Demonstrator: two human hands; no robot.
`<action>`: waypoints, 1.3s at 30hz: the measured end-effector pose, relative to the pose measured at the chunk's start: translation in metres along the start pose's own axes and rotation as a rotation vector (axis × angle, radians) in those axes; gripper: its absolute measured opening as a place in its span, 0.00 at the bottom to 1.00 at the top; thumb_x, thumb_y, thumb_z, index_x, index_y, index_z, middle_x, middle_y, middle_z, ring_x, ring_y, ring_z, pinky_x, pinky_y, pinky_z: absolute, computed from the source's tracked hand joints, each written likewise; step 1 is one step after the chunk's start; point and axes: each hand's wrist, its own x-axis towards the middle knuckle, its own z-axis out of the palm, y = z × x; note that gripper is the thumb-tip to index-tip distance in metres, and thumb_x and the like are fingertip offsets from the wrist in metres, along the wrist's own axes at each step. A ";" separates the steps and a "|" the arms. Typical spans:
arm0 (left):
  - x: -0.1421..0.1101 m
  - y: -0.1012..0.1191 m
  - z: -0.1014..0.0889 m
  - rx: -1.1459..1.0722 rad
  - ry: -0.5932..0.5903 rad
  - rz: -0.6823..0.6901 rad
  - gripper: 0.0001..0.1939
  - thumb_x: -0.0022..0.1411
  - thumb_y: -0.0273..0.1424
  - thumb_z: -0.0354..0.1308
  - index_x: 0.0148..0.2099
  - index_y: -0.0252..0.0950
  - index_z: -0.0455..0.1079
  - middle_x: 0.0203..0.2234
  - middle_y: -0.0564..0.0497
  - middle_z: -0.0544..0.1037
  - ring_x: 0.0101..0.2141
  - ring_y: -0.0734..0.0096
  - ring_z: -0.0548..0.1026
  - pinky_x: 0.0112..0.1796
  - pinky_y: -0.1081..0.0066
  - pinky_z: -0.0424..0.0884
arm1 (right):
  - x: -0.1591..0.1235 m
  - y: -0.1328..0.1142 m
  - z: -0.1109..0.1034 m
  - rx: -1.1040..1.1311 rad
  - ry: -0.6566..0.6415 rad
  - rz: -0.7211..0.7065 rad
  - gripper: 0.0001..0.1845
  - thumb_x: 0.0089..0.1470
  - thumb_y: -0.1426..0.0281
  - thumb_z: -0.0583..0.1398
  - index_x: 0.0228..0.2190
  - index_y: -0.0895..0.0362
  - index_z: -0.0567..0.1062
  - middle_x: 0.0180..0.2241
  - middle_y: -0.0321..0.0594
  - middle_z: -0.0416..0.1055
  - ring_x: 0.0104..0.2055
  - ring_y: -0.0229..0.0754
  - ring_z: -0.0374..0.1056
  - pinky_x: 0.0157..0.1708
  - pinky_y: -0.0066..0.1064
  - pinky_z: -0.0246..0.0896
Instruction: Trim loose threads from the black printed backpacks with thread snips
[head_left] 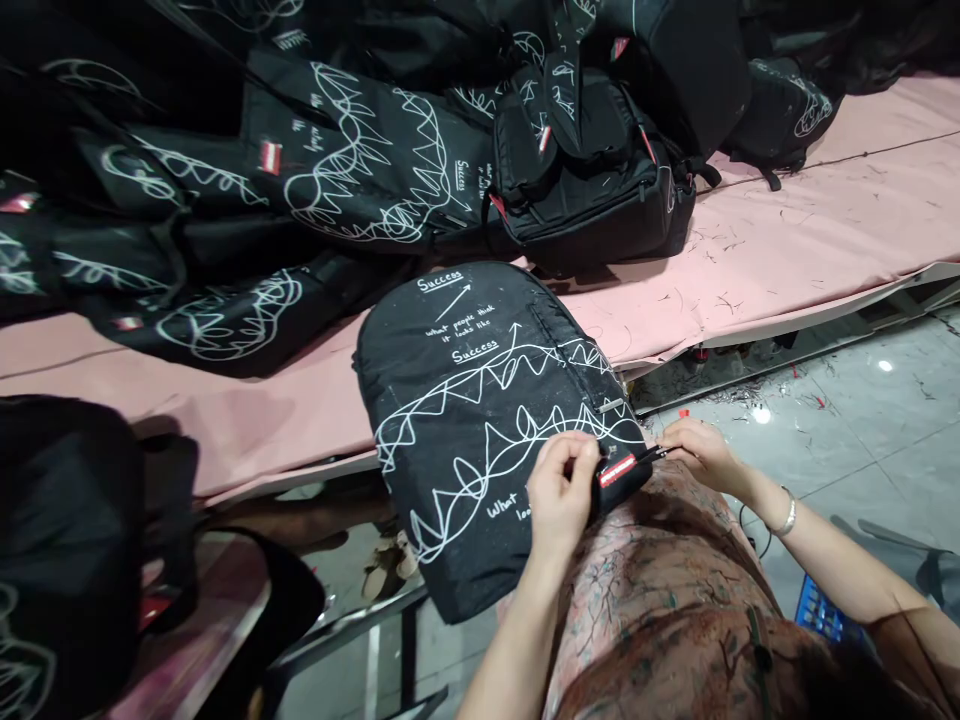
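Note:
A black backpack (465,400) with white scribbled lines and the word "Success" lies tilted across the pink table edge and the wearer's lap. My left hand (564,490) pinches its fabric near the lower right, beside a red label (617,471). From the other side, my right hand (697,448) is closed around small dark snips (654,453); their thin tips point at the bag's edge just right of the label. Most of the tool's handle is hidden by my fingers.
More black printed backpacks (592,170) are piled along the back of the pink-covered table (825,220), where loose thread bits lie. Another black bag (67,540) rests at the left. A blue crate (821,608) stands on the tiled floor at right.

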 end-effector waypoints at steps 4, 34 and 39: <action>-0.009 -0.008 -0.025 0.221 0.129 0.028 0.08 0.57 0.33 0.53 0.39 0.36 0.68 0.50 0.43 0.65 0.52 0.59 0.62 0.51 0.58 0.60 | -0.002 0.003 -0.003 -0.003 0.002 0.024 0.09 0.58 0.68 0.52 0.40 0.55 0.70 0.33 0.44 0.70 0.38 0.43 0.66 0.37 0.37 0.64; -0.038 -0.018 -0.026 0.348 0.046 0.110 0.10 0.59 0.28 0.49 0.31 0.37 0.72 0.45 0.46 0.72 0.53 0.55 0.60 0.50 0.53 0.60 | 0.034 -0.041 0.008 -0.225 -0.176 -0.185 0.11 0.56 0.77 0.52 0.39 0.58 0.70 0.33 0.43 0.70 0.32 0.40 0.62 0.31 0.32 0.59; -0.038 -0.019 -0.028 0.332 0.051 0.089 0.12 0.60 0.29 0.48 0.31 0.37 0.72 0.44 0.46 0.72 0.53 0.56 0.60 0.50 0.53 0.60 | 0.027 -0.052 0.011 -0.006 -0.171 -0.092 0.13 0.57 0.78 0.49 0.39 0.57 0.70 0.35 0.44 0.70 0.37 0.41 0.64 0.35 0.34 0.60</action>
